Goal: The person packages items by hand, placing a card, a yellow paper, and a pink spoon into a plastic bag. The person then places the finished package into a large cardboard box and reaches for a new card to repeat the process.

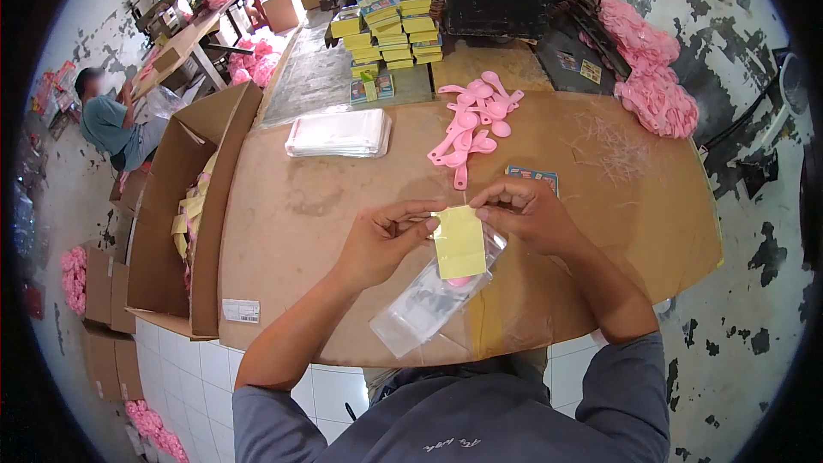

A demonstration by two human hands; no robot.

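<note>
A yellow card is held upright by its top corners, above a clear plastic bag lying on the table. My left hand pinches the card's upper left corner. At the upper right corner, my right hand pinches it between thumb and finger. Below the card's lower edge shows a bit of a pink piece, mostly hidden. Just beyond my hands lies a pile of pink measuring spoons. A printed card sits behind my right hand, partly covered by it.
A stack of clear bags lies at the back left. Tall stacks of yellow-edged cards stand farther back. An open carton borders the table's left side. Thin plastic strips are scattered right. A person sits at far left.
</note>
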